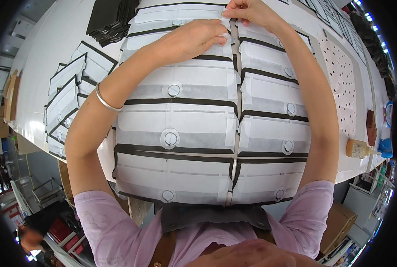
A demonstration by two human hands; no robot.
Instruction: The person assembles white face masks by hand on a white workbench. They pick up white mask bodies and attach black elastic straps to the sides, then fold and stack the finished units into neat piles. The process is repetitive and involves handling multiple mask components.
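Two columns of white, black-edged panels (pixel 194 122) are running away from the person's body across the bench (pixel 31 104), the nearest pair (pixel 198 171) lying at its near edge, between the forearms. Round pale discs (pixel 170 139) are sitting on the panels, toward the near edge of each. Out to the right, a squeeze bottle (pixel 356 148) of amber liquid is lying beside a blue object (pixel 385 147). Farther up, loose panels (pixel 65 104) are overlapping in a spread left of the left forearm, and a white sheet dotted with dark holes (pixel 338 84) is lying right of the right forearm. Over the far end of the columns, the left hand (pixel 190 40) is reaching across the left column; its fingers are curling toward the thumb at a panel's right edge, though I cannot tell whether they are gripping it. Just beyond, the right hand (pixel 253 12) is pinching a small whitish strip (pixel 225 14) at the farthest left-column panel's right edge. Left of that panel, a stack of black sheets (pixel 111 20) is resting.
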